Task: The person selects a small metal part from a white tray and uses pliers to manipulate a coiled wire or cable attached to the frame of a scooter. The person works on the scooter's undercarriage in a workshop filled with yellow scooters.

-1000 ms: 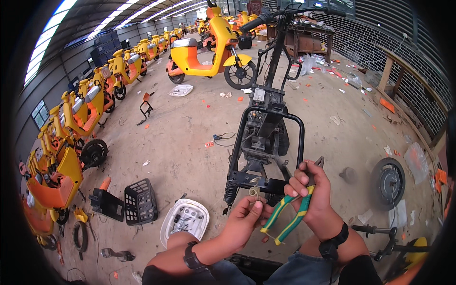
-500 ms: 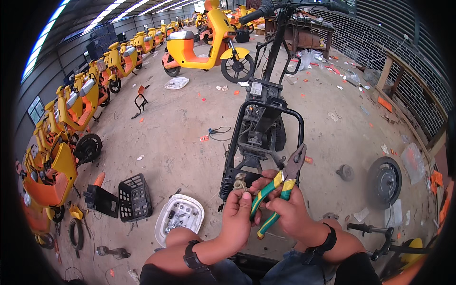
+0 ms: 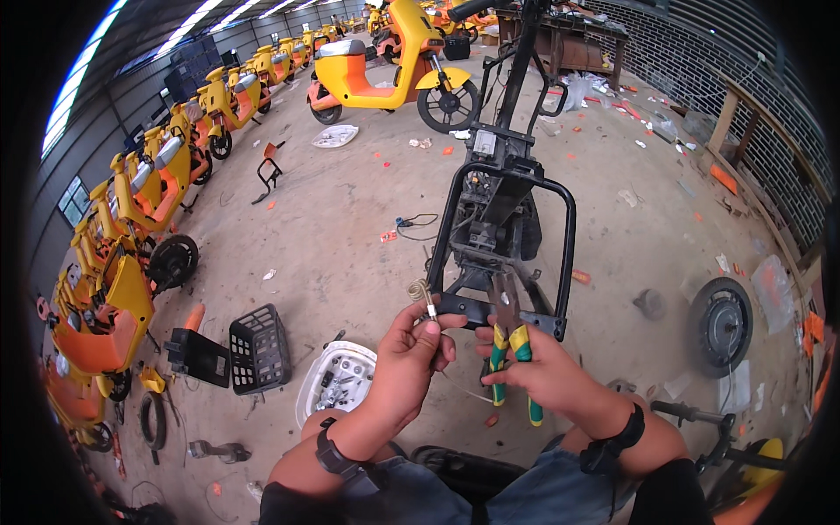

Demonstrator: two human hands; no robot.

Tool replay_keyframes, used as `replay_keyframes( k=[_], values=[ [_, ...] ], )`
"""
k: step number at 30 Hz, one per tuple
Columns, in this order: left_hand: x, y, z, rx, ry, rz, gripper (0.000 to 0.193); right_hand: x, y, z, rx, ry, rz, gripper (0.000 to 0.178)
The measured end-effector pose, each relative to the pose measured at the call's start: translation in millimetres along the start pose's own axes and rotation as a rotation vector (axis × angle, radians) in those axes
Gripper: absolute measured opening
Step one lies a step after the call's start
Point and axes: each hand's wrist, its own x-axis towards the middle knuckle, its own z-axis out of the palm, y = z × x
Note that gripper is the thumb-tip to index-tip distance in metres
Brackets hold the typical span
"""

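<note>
My left hand [image 3: 409, 352] pinches a thin coiled cable [image 3: 418, 289] between thumb and fingertips. Its loops stick up above the fingers, and a short pale sleeve shows just below them. A thin strand trails from under this hand toward the right. In my right hand [image 3: 553, 378] is a pair of pliers [image 3: 522, 343] with green and yellow handles, its metal jaws pointing up and away from me. The pliers and the cable are apart. Beyond both hands stands a bare black scooter frame [image 3: 457, 206].
By my left knee lies a white tray [image 3: 304, 404] of small metal parts, with a black basket [image 3: 261, 350] beside it. A wheel [image 3: 719, 328] and handlebar [image 3: 678, 409] lie to the right. A yellow scooter [image 3: 372, 83] stands ahead; several more line the left.
My hands have moved apart. The pliers have swung from a rightward slant to nearly upright, away from the cable. My left hand has shifted left, and the coil shows more clearly.
</note>
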Motion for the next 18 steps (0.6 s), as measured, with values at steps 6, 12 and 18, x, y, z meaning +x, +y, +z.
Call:
replay_keyframes(
  k=[6, 12, 18],
  values=[
    [-1.9, -2.5, -2.2, 0.027, -0.070, -0.091, 0.022, 5.3, 20.3, 0.2, -0.147, -0.078, 0.168, 0.062],
    [-3.3, -7.5, 2.2, 0.027, -0.026, -0.106, 0.017, 3.6, 31.8, 6.9, -0.125, -0.052, 0.083, 0.059],
    [-1.8, -15.1, -3.1, 0.041, -0.038, -0.148, 0.018, 3.6, 30.4, 16.0, -0.172, -0.063, 0.022, 0.054]
  ],
)
